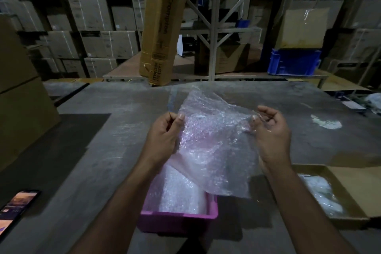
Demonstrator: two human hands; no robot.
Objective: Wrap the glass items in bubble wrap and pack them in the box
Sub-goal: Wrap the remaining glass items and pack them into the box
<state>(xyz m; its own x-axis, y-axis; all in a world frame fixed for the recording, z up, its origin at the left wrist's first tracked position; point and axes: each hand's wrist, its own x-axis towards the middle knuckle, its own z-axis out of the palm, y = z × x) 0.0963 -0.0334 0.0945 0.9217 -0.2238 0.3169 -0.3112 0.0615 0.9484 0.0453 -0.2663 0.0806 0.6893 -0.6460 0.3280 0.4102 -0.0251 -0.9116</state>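
While the sheet (214,146) of bubble wrap hangs in the air over the table (103,150), I read this as an early step: a wrap is out, but no glass item shows inside it or anywhere on the bench. My left hand (162,138) pinches the sheet's left edge between thumb and curled fingers, and my right hand (272,136) pinches the right edge the same way, so it is stretched between them, its lower corner drooping over the pink tub (179,220). That tub sits just below my wrists and holds more wrap, a white stack (181,194) of it. To the right lies the open box (350,218), with something pale and crumpled (321,196) already in it; whether that is a wrapped glass or loose padding I cannot tell. If it is an item, one piece is packed and more is left; either way, laying this sheet down, wrapping and boxing are not yet done. A phone (14,210) lies at the far left.
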